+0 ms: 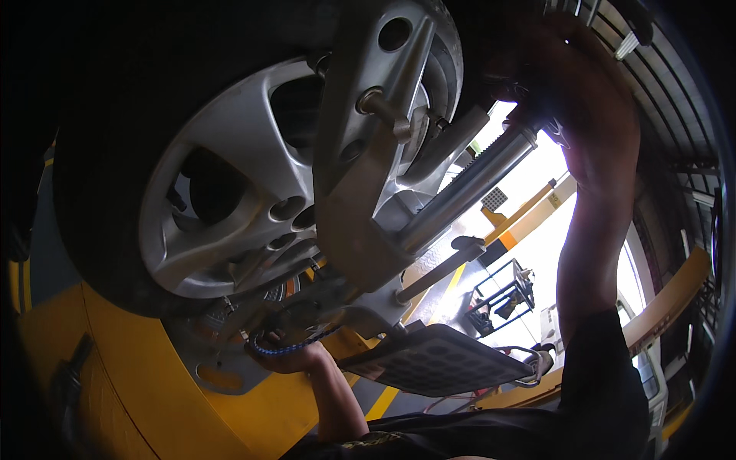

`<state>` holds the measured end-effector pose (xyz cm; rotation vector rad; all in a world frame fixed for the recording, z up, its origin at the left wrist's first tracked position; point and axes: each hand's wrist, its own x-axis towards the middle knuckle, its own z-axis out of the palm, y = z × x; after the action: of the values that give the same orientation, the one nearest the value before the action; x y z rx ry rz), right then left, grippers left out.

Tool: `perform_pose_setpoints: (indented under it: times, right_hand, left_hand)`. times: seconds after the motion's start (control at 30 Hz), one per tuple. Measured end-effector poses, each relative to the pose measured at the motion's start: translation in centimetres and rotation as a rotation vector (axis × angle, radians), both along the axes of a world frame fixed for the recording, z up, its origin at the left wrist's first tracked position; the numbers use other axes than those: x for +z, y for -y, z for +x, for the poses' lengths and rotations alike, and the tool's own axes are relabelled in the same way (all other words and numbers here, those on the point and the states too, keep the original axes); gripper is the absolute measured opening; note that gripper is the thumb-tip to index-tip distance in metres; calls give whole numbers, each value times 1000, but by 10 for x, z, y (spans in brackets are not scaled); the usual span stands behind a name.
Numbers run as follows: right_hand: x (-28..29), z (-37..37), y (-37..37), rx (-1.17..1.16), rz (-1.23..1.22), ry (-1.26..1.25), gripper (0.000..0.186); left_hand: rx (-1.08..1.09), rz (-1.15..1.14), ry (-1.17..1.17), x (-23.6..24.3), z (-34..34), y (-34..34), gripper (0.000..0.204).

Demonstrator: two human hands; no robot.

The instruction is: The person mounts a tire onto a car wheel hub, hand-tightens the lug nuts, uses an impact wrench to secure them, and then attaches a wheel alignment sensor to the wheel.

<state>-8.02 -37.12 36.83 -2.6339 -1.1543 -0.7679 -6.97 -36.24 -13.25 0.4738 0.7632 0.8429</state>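
Note:
A metal wheel clamp [354, 222] with arms, a ridged rail and knobs stands against a silver alloy wheel [238, 138] in a dark tyre. Low on the clamp, my left hand [287, 356] is closed around its lower part, fingertips partly hidden; a blue beaded band [287, 350] crosses that hand or wrist. My right arm reaches up, and my right hand [563, 84] curls around the clamp's far upper end by the metal rail [471, 188]; its fingers are in deep shadow. A flat dark target board [441, 359] with round spots hangs from the clamp's lower side.
Yellow lift structure [146, 368] lies below and left of the wheel. Beyond the clamp are an orange and black beam [510, 238], a dark metal frame [502, 299] and a spotted panel [494, 199]. A yellow beam [671, 299] slants at the right under a ribbed roof.

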Motion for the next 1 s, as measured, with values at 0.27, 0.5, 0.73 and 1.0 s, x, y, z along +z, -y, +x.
perform_pose_setpoints:
  times: [0.27,0.5,0.73,1.0]
  right_hand:
    - [19,32,73,322,-263,-232,66]
    - [6,3,48,28,-426,126,42]
    - [12,-19,-12,-167,-482,162,33]
    - [-13,-6,-21,-91,131,-366,72]
  left_hand:
    - [13,389,-115,7,-6,2,22]
    - [41,514,-163,5,-5,3,34]
    - [-141,31,-167,-39,-5,22,43]
    - [-142,-128,-72,-8,1,2,29]
